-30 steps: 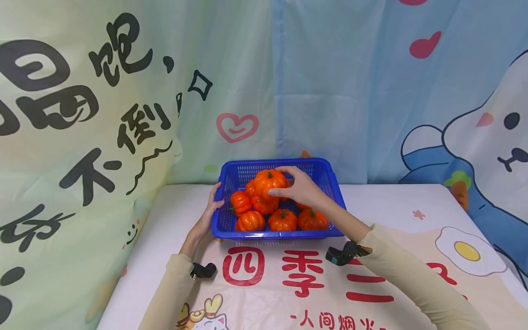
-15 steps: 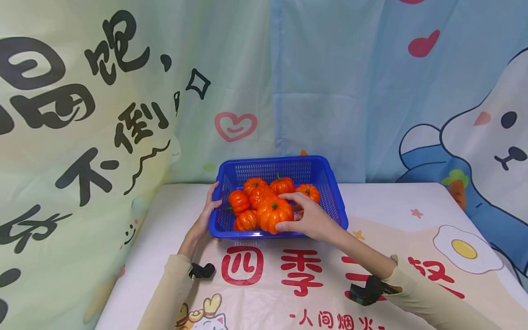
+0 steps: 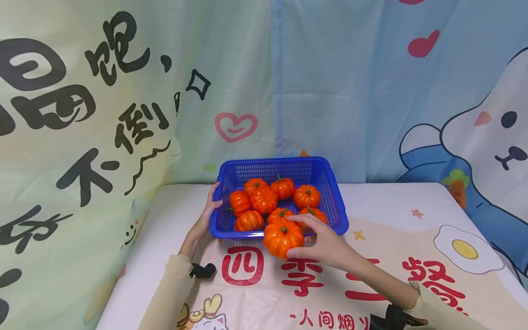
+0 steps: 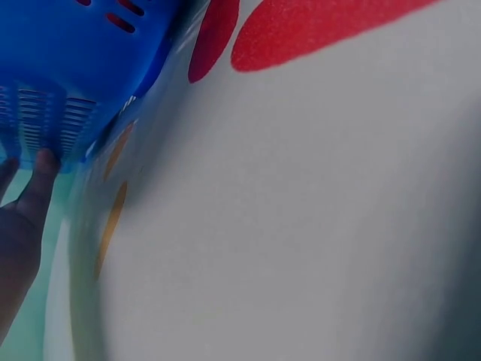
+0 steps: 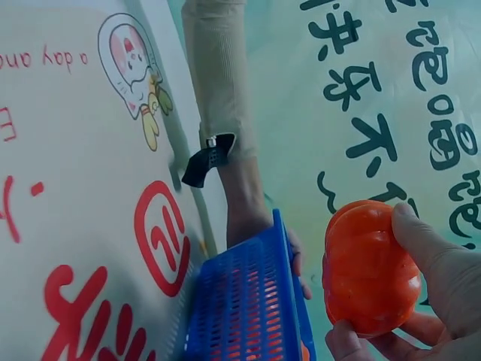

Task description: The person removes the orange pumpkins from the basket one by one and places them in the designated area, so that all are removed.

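My right hand [image 3: 326,243] pinches a small orange pumpkin [image 3: 283,242] between thumb and fingers, held above the table just in front of a blue plastic basket [image 3: 335,195]. Its ribbed side fills the grip in the right wrist view, where the pumpkin [image 5: 370,269] is clear of the basket. At the basket's left end my left hand [image 3: 207,214] grips the rim, thumb over the edge. Several more orange pumpkins [image 3: 264,200] lie inside the basket, some with green stems. In the left wrist view, fingertips [image 4: 46,161] touch the slotted basket wall [image 4: 68,45].
A printed cloth [image 3: 255,298] with red characters and a cartoon cat covers the table. Behind the basket hangs a pale blue and green curtain [image 3: 321,91]. Black wrist cameras sit on the left cuff [image 3: 202,270] and right cuff [image 3: 392,316].
My right hand has lifted a pumpkin out of the basket, moving it from over the back toward me, past the front rim. The left hand has stayed on the basket.
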A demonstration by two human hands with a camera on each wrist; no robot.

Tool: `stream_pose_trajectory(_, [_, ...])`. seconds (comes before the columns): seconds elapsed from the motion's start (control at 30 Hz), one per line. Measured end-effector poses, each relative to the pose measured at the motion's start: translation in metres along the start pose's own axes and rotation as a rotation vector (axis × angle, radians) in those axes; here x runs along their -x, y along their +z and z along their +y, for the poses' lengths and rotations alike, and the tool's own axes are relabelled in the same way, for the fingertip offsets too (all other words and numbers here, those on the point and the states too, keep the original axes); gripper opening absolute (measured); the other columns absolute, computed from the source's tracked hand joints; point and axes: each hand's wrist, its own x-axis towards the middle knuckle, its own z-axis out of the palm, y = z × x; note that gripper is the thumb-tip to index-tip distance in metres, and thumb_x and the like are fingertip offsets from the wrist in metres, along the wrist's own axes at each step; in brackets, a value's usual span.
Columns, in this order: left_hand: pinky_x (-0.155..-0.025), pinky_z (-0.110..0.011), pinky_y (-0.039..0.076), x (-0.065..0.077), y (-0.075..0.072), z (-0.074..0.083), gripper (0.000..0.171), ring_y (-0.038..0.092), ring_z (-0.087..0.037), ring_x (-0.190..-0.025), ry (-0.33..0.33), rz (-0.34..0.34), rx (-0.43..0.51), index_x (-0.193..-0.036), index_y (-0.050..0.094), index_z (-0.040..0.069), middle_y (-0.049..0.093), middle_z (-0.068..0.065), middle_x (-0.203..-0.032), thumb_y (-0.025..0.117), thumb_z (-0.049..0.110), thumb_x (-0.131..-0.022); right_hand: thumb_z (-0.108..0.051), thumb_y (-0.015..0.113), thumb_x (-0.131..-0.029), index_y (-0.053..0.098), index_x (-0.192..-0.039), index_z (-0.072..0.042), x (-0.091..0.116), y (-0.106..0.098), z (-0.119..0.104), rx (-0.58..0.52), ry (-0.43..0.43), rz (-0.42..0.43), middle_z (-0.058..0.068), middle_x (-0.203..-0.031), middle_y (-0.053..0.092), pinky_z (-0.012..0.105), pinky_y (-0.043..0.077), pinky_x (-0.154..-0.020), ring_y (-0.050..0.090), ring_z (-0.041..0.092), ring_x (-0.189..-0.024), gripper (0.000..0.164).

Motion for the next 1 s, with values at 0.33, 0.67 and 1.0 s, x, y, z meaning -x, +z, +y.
stream_pose_trajectory(0.33, [-0.118, -0.061, 0.010, -0.001, 0.001, 0.000, 0.065, 0.003, -0.037, -0.149, -0.009, 0.000, -0.026, -0.154, 0.004, 0.034, -0.009, -0.003, -0.163, 0.031, 0.029, -0.095, -0.039, 0.078, -0.078, 0.050, -0.137, -0.024, 0.036, -0.024, 0.011, 0.049, 0.054, 0.094, 0.009, -0.139, 0.048, 0.035, 0.053, -0.092, 0.056, 0.027, -0.116, 0.067])
stream_pose_trajectory(0.67, [-0.118, -0.062, 0.011, 0.002, 0.001, -0.002, 0.066, 0.003, -0.038, -0.149, -0.003, 0.009, -0.015, -0.154, 0.003, 0.032, -0.009, -0.004, -0.163, 0.031, 0.028, -0.095, -0.037, 0.074, -0.083, 0.041, -0.145, -0.020, 0.054, -0.055, 0.026, 0.055, 0.121, 0.207, 0.015, -0.144, 0.041, 0.044, 0.056, -0.088, 0.054, 0.039, -0.120, 0.072])
stream_pose_trajectory(1.0, [-0.118, -0.061, 0.009, 0.002, 0.001, -0.001, 0.067, 0.002, -0.038, -0.150, -0.004, -0.001, -0.009, -0.155, 0.002, 0.032, -0.010, -0.004, -0.163, 0.031, 0.029, -0.094, -0.046, 0.067, -0.087, 0.029, -0.152, -0.018, 0.051, -0.091, 0.057, 0.099, 0.209, 0.327, 0.024, -0.150, 0.033, 0.049, 0.056, -0.084, 0.051, 0.049, -0.121, 0.081])
